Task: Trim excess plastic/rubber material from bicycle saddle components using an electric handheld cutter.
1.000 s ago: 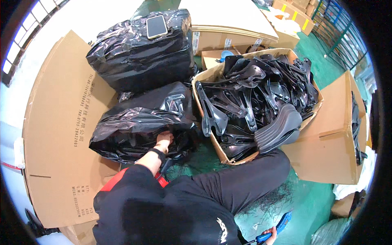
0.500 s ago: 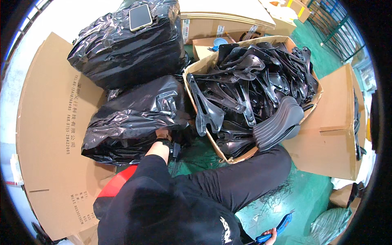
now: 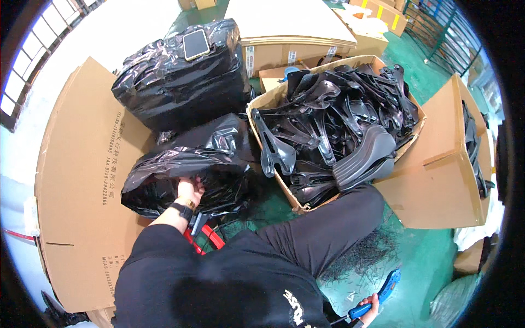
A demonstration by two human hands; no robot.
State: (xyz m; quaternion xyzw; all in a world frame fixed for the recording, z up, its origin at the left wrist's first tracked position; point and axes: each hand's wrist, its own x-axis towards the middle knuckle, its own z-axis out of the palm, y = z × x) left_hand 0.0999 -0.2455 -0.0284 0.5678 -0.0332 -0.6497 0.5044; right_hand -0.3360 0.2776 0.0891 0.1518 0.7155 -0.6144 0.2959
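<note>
- Left hand (image 3: pixel 190 191) has moved leftward across the mouth of the near black bag (image 3: pixel 205 155) since the frame half a second ago, and that mouth now gapes wider.
- Its grip is loosely curled at the opening, fingers bent against dark film; whether they pinch the plastic or merely touch it, I cannot tell.
- Just behind the grip, a black wristband (image 3: pixel 181 211) circles the left wrist.
- Right hand (image 3: pixel 370 309), low near the bottom edge, has its grip wrapped closed around a blue tool (image 3: pixel 389 286), whose curved blue end sticks out up and to the right.
- Beyond the near bag sits a bulging black bag (image 3: pixel 178 79) with a phone (image 3: pixel 196 44) lying on top.
- To the right of the near bag stands an open cardboard box (image 3: pixel 268 99) heaped with black plastic parts (image 3: pixel 328 117); a nested stack (image 3: pixel 363 158) leans at its front edge, by the person's knee.
- Dark scraps (image 3: pixel 363 257) litter the green floor (image 3: pixel 424 254) beside the leg.
</note>
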